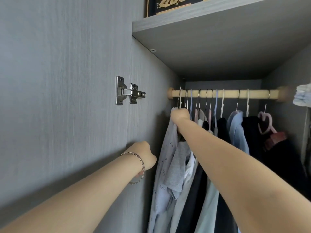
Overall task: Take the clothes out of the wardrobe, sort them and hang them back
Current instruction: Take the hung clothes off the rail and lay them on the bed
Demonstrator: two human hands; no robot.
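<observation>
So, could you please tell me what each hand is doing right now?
Left hand: fingers hidden, cannot be told.
Right hand: closed, holding the pale shirt.

Our right arm [235, 157] stretches up and far into the scene, almost straight. Our right hand [180, 116] is curled tight with its back toward us, gripping the top of a pale shirt [166, 148]. Our left arm [75, 199] reaches out lower and more to the left, and our left hand [144, 156] is curled too, but its fingers are hidden, so we cannot tell if it holds anything.
</observation>
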